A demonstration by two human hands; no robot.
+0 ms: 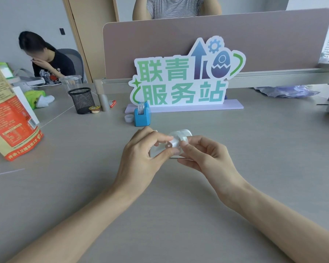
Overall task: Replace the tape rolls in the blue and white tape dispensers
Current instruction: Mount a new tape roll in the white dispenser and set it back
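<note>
The white tape dispenser (180,134) lies on the grey desk at the centre, mostly hidden by my hands. My left hand (141,154) pinches a clear tape roll (172,144) from the left, thumb below and forefinger on top. My right hand (203,154) grips the same roll from the right with thumb and forefinger. Farther back stands the blue tape dispenser (142,116) with a white printed tape roll (141,108) seated in it. A loose small tape roll (129,118) lies just left of the blue dispenser.
A large cut-out sign (186,78) on a lilac base stands behind the dispensers, before a desk divider (217,35). A black mesh pen cup (82,100) and a small snack cup (94,109) sit back left. An orange paper bag (10,120) stands at far left. Two people sit beyond.
</note>
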